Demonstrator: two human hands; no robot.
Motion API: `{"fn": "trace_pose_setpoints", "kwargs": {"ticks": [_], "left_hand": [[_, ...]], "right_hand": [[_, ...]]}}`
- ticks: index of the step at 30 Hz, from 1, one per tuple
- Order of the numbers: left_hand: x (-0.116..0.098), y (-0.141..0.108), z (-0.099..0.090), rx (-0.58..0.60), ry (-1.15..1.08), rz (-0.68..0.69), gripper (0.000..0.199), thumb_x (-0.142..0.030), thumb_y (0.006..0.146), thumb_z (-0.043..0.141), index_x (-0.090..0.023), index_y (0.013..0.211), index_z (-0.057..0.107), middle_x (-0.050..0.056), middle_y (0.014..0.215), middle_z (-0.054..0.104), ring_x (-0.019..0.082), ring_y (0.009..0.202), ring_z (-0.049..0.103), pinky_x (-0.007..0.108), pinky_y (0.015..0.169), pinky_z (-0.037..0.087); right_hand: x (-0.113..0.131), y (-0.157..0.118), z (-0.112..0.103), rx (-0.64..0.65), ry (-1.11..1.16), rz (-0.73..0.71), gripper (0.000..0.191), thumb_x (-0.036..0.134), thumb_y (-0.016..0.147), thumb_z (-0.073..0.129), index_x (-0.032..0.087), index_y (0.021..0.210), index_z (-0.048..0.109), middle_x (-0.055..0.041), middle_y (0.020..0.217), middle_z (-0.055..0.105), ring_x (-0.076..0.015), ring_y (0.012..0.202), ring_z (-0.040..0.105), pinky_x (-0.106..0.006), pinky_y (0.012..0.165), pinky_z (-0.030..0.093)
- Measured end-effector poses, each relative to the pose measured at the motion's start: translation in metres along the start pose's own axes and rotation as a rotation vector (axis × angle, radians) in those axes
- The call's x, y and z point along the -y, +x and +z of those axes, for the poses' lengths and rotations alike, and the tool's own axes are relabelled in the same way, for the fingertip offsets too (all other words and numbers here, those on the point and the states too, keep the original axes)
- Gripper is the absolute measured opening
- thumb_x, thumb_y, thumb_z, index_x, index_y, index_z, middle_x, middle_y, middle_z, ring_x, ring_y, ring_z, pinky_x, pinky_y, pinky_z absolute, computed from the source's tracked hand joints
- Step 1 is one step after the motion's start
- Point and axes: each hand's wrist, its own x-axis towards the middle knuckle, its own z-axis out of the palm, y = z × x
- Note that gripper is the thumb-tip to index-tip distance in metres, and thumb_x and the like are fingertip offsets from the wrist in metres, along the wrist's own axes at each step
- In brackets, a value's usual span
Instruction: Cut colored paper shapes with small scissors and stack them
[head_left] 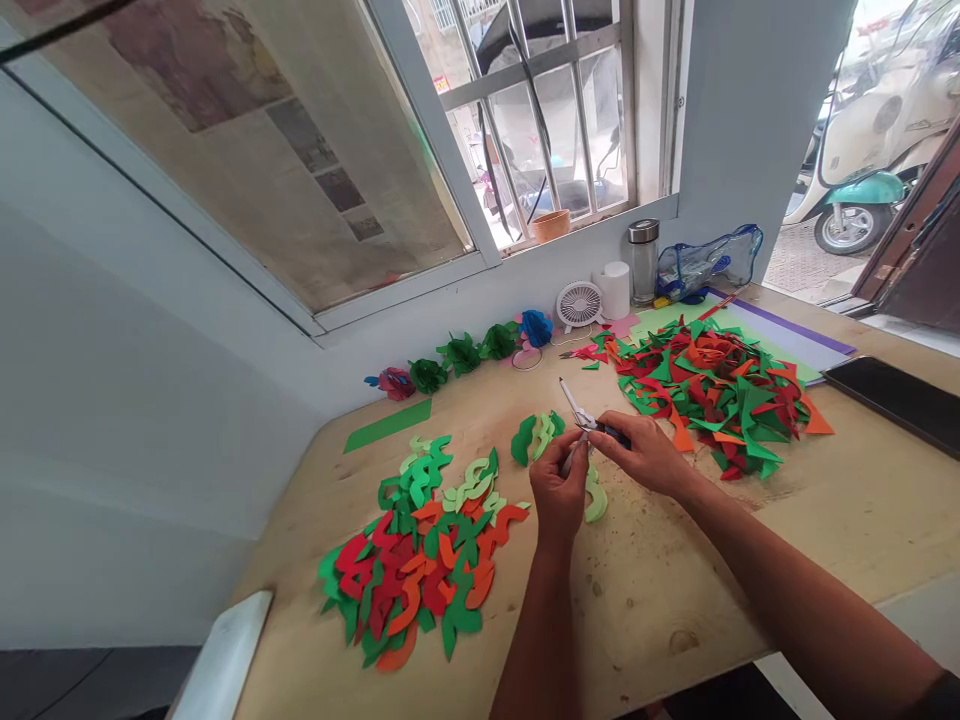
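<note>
Fingers [619,428] of R hand [646,455] pinch scissors [576,408] (blue grips [615,434]), L hand [556,495] prob. pinching paper [571,456].

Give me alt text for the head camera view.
The right hand holds scissors close to the left hand, above a wooden table. Heaps of cut red, green and orange paper lie on either side, and paper flowers line the wall.
</note>
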Motion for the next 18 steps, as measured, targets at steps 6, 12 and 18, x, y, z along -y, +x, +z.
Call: {"fn": "trace_pose_setpoints", "kwargs": {"ticks": [6, 12, 18], "left_hand": [[0.001, -0.0005, -0.0004, 0.018, 0.005, -0.003, 0.026, -0.038, 0.077, 0.065, -0.017, 0.091, 0.071, 0.0, 0.071, 0.064, 0.009, 0.058, 0.054, 0.02, 0.056, 0.044], [0.0002, -0.0008, -0.0001, 0.02, 0.016, 0.03, 0.025, -0.037, 0.078, 0.065, -0.016, 0.091, 0.071, 0.001, 0.073, 0.065, 0.01, 0.06, 0.053, 0.02, 0.057, 0.044], [-0.0006, -0.0008, 0.0, 0.014, 0.017, 0.015, 0.028, -0.039, 0.077, 0.065, -0.016, 0.092, 0.072, 0.001, 0.071, 0.065, 0.01, 0.06, 0.054, 0.021, 0.057, 0.045]], "right_hand": [[-0.0008, 0.0002, 0.0005, 0.0, -0.001, -0.009, 0.037, 0.05, 0.088, 0.045, 0.019, 0.067, 0.047, 0.0044, 0.056, 0.043, -0.0095, 0.054, 0.036, -0.023, 0.053, 0.026], [-0.0009, 0.0002, 0.001, -0.009, 0.001, -0.017, 0.037, 0.048, 0.089, 0.044, 0.019, 0.067, 0.049, 0.0045, 0.055, 0.043, -0.0092, 0.053, 0.035, -0.023, 0.052, 0.026], [-0.0033, 0.0011, 0.002, -0.011, -0.01, -0.019, 0.037, 0.047, 0.089, 0.043, 0.019, 0.066, 0.049, 0.0041, 0.054, 0.044, -0.0094, 0.052, 0.035, -0.023, 0.051, 0.025]]}}
